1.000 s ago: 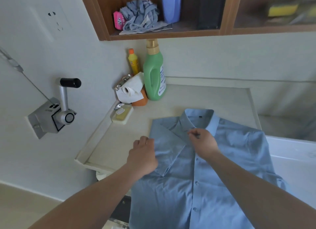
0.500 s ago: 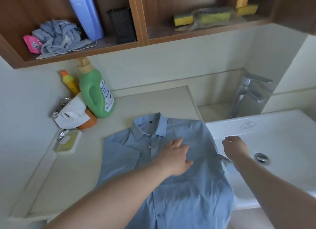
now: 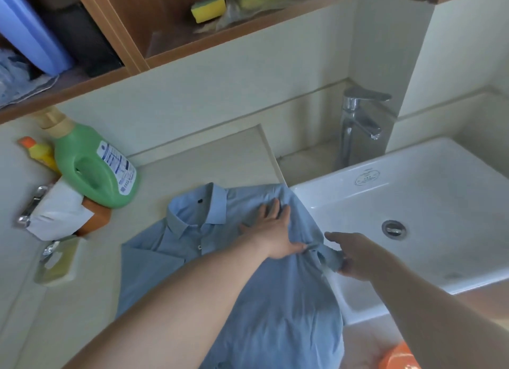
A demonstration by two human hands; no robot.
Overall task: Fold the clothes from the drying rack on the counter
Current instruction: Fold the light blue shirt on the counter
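head view: left hand (image 3: 272,232) flat on shirt (image 3: 275,300), right hand (image 3: 355,255) pinching its sleeve (image 3: 326,257) over the sink (image 3: 429,198).

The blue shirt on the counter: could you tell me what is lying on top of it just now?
The left hand rests flat on the blue shirt near its right shoulder. The right hand grips the sleeve at the sink edge. The cloth beneath the left forearm is hidden.

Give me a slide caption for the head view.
Left hand flattens light blue button-up shirt while right hand grips its sleeve beside white sink.
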